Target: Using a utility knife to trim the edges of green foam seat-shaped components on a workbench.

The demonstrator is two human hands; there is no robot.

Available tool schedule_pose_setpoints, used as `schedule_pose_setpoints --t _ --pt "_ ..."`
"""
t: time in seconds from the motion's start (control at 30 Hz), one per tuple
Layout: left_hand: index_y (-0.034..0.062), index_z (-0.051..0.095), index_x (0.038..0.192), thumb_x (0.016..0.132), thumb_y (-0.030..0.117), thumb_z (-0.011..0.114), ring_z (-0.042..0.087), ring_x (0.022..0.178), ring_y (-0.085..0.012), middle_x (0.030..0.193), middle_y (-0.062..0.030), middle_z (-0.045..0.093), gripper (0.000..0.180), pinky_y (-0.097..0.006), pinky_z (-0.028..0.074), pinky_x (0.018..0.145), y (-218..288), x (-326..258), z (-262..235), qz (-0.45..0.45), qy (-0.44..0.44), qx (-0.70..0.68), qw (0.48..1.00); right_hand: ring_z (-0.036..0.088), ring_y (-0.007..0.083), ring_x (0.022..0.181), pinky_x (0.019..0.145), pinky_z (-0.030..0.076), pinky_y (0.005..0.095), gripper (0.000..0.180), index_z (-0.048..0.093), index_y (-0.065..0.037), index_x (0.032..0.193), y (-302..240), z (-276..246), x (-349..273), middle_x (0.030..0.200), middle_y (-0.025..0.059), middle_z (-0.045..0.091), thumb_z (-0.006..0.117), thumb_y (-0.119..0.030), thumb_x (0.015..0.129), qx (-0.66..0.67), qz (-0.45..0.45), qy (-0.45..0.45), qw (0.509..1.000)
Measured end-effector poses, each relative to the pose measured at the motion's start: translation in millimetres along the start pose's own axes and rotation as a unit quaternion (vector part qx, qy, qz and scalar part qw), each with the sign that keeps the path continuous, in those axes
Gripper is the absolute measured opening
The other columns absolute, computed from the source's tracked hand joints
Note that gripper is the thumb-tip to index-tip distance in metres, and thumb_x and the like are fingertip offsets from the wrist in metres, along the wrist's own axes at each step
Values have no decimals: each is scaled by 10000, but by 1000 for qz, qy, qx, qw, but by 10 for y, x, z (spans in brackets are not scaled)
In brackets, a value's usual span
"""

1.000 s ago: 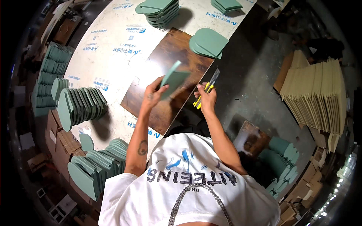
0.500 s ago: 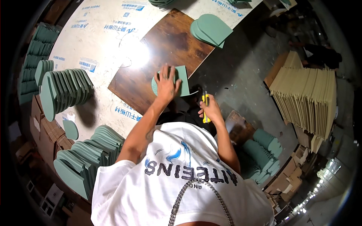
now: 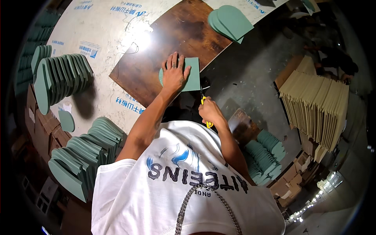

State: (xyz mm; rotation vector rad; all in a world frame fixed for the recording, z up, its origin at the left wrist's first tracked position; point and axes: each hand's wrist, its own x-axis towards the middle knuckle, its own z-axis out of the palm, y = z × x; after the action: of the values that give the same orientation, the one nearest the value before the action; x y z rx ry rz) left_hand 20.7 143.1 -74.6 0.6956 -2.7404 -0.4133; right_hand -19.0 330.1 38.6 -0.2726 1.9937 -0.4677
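1. The green panel [image 3: 192, 74] is flat and matte, rounded at its left end and square-cornered at its right.
2. It lies on the brown board [image 3: 137, 76], its near right corner jutting past the board's edge.
3. The left hand [image 3: 173, 76] presses on it, palm down, fingers slightly spread.
4. The right hand [image 3: 211, 111] grips one yellow-and-black utility knife [image 3: 203, 100], blade toward that corner; contact is unclear.
5. Counted: one panel under the hand, at least three in the overlapping pile [image 3: 237, 24], one small green piece [image 3: 67, 121], two standing rows [image 3: 84, 150] at left.
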Motion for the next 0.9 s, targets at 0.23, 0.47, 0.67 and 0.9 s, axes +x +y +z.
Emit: schedule_pose_setpoints --t 0.23,0.47,0.67,0.9 --pt "75 530 1381 980 433 584 420 1364 -362 1484 -200 477 540 -529 274 1108 -20 -6 17 3 -1 -1 1000 693 325 516 487 578 398 269 466 182 1043 61 115 70 722 281 668 526 -57 934 -7 12 16 1000" --pt "73 523 1387 980 422 583 409 1370 -378 1489 -208 467 539 -541 262 1122 -55 9 56 9 -3 -11 1000 705 333 557 525 586 420 274 489 145 1093 406 370 508 755 271 688 551 -63 927 -85 -53 92 991" --pt "64 535 1381 980 419 574 401 1377 -382 1498 -211 458 537 -544 264 1128 42 160 72 11 -2 -27 1000 738 352 756 653 575 422 375 549 22 1209 1496 1167 1189 948 276 717 652 -80 863 -90 -40 214 972" --pt "58 522 1366 985 390 578 377 1399 -367 1501 -185 455 509 -620 222 1132 -17 57 16 -24 15 -7 1000 679 164 772 648 543 283 557 473 28 1451 597 642 839 1002 123 711 680 -166 971 562 -93 74 818"
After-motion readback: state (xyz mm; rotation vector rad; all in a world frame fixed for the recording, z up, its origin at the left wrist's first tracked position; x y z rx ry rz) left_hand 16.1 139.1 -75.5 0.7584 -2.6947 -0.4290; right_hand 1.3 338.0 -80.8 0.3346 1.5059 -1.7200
